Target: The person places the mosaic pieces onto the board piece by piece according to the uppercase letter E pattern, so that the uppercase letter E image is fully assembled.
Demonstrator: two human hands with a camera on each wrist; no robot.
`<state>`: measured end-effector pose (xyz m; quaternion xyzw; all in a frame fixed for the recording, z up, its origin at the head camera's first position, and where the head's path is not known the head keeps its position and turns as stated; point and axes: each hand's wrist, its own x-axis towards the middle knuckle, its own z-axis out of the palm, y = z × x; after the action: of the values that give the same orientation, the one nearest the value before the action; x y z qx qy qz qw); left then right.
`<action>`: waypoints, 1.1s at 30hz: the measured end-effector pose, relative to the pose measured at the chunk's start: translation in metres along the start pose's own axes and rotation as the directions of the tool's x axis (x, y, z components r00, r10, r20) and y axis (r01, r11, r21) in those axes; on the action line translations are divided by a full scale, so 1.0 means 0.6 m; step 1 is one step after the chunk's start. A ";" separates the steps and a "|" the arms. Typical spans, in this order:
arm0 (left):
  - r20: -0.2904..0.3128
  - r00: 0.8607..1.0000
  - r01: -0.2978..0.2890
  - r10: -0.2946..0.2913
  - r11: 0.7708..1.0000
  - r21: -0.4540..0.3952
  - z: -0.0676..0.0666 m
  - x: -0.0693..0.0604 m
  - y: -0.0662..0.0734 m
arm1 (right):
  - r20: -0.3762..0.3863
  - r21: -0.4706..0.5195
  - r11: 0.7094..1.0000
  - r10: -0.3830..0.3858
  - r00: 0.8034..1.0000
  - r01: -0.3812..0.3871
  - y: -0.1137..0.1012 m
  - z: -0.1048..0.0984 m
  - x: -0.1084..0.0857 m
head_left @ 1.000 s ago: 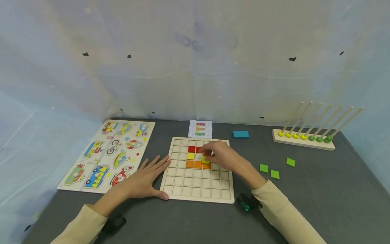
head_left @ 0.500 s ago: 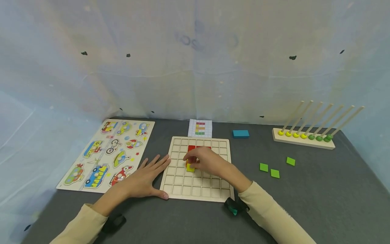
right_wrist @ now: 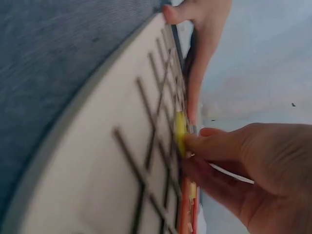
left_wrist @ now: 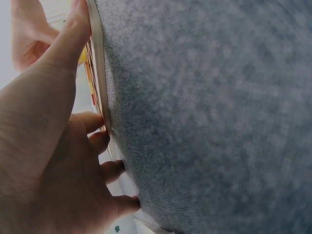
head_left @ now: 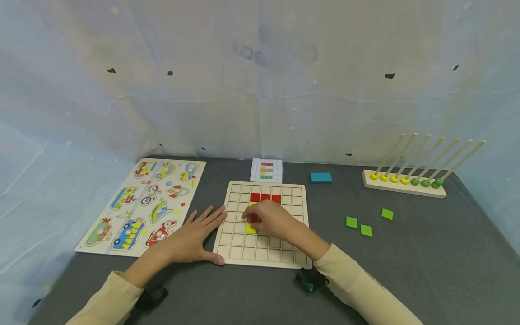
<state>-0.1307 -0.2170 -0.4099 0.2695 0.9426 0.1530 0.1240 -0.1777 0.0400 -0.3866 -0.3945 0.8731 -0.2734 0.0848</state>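
Note:
My left hand (head_left: 195,239) lies with spread fingers along the left edge of a wooden grid board (head_left: 272,256), its thumb at the near corner. Over the board's middle, my right hand (head_left: 270,219) pinches a yellow square tile (head_left: 251,228) between thumb and fingers. In the right wrist view that yellow tile (right_wrist: 181,131) stands against the grid under the thumb. A row of red tiles (head_left: 266,197) sits in the board behind the right hand. One more yellow tile (head_left: 253,203) shows partly below the red row. Orange tiles are covered by the hand in the head view.
Behind the board lies a printed pattern card (head_left: 266,170), with a blue block (head_left: 321,178) to its right. Green tiles (head_left: 366,230) lie loose on the right, before a peg rack (head_left: 404,184) with yellow and green beads. A vehicle puzzle board (head_left: 140,180) lies left.
My right hand has carried the yellow tile left and nearer, from beside the red and orange tiles to the cells in front of the orange row. My left hand has stayed put.

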 end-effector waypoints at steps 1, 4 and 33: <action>-0.001 1.000 0.000 0.000 1.000 -0.001 0.000 0.000 0.000 | -0.002 -0.002 1.000 0.007 1.000 -0.007 0.000 0.001 -0.001; 0.000 1.000 -0.002 0.002 1.000 -0.001 0.000 0.001 0.001 | -0.002 -0.001 1.000 0.009 1.000 -0.009 0.001 0.003 -0.003; -0.012 1.000 -0.021 0.021 1.000 0.005 0.005 0.001 -0.007 | -0.136 0.065 0.982 0.184 0.973 -0.176 0.118 -0.112 -0.165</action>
<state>-0.1323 -0.2196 -0.4143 0.2786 0.9409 0.1537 0.1161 -0.1808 0.1782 -0.3758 -0.2909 0.9016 -0.3149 0.0574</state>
